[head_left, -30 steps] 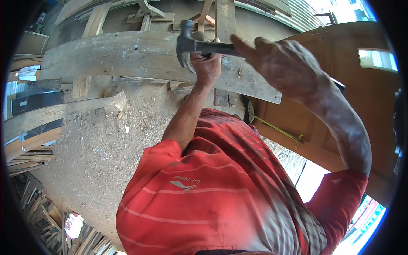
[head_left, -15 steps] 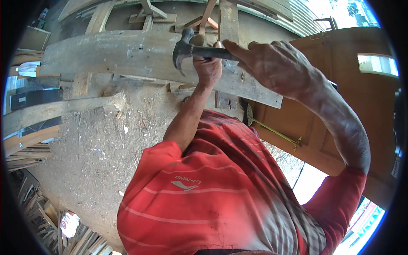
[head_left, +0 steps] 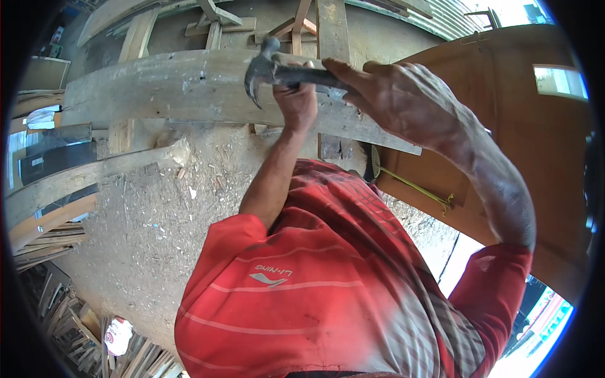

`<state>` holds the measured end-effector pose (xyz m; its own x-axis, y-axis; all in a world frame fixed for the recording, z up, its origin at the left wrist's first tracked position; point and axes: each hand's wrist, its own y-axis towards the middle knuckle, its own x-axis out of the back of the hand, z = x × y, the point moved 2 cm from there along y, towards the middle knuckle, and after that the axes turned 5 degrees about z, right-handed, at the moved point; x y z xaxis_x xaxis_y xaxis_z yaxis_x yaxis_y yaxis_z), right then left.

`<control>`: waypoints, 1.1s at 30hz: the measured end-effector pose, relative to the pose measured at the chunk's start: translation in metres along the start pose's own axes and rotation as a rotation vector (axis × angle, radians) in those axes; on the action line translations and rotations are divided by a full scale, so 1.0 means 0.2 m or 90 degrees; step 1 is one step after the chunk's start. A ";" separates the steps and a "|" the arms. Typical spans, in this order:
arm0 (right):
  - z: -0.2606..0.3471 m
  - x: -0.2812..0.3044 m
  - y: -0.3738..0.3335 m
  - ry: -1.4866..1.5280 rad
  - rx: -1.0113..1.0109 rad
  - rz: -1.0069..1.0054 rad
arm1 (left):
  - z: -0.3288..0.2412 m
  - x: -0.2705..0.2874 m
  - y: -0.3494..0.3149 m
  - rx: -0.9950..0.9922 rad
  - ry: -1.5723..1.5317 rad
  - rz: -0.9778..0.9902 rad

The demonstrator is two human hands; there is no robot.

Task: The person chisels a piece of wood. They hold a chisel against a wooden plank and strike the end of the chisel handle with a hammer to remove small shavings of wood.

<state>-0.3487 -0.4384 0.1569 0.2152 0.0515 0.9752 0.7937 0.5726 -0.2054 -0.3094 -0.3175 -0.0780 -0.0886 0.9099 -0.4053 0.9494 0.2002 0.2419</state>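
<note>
My right hand point(head_left: 409, 104) is wrapped round the dark handle of a claw hammer point(head_left: 296, 76). The hammer lies level in the air, its head pointing left, above a long weathered plank point(head_left: 151, 88). Just below the handle, over the same plank, is my left hand point(head_left: 297, 107), fingers drawn together. Hammer and fingers hide whatever it grips. From this angle I cannot tell whether the hammer touches anything.
A brown panelled door point(head_left: 498, 126) leans at the right, with a yellow-green cord point(head_left: 413, 186) near its lower part. Timber frames point(head_left: 214, 25) stand beyond the plank. A curved board point(head_left: 88, 173) and scrap wood piles point(head_left: 63, 309) lie at left.
The hammer and both hands appear slightly further left in the picture. The view itself has shifted a little. Each hand keeps its closed grip.
</note>
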 end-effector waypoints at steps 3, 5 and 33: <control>-0.05 -0.06 -0.05 0.144 -0.076 -0.075 | 0.00 0.02 0.07 0.057 -0.092 0.037; -0.08 -0.11 -0.13 0.256 -0.130 -0.143 | 0.01 0.05 0.04 0.119 -0.126 0.007; -0.27 -1.25 -0.61 0.723 -0.580 -0.292 | 0.08 0.06 0.41 0.450 -0.178 0.138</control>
<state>-0.4680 -0.5652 -0.0672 -0.1667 -0.8632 0.4766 0.8888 -0.3408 -0.3063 -0.2285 -0.2957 -0.0766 0.1105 0.7585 -0.6422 0.9115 -0.3349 -0.2387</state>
